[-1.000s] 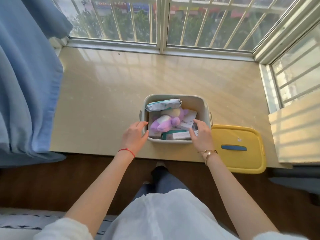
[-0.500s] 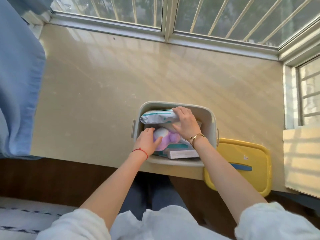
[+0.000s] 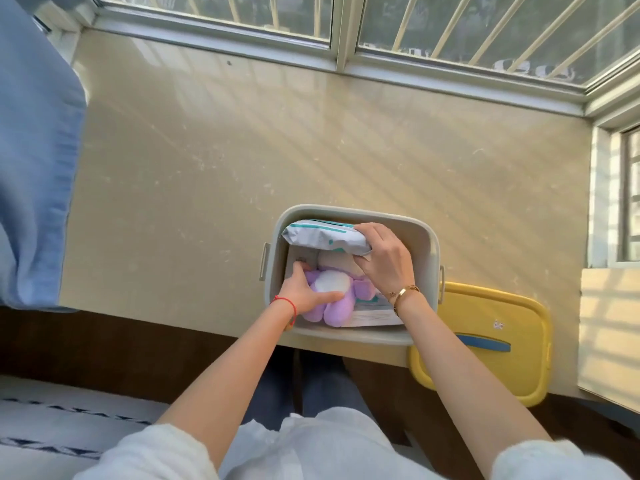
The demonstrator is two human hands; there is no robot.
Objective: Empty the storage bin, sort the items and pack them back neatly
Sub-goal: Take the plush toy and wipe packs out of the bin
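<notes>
My left hand [image 3: 304, 294] grabs the purple plush toy [image 3: 334, 299] and my right hand [image 3: 382, 259] grips the soft packet [image 3: 323, 240] inside the bin [image 3: 429, 244] in the middle of the frame, and pulling both together could tip it off the table [image 3: 207, 168] edge.

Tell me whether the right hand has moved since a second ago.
Yes. The right hand went from the grey plastic bin's near rim to its far side, now gripping the white-and-teal soft packet.

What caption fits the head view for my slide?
Both hands in the grey bin: right hand gripping a wipes pack, left hand on a purple plush toy.
</notes>
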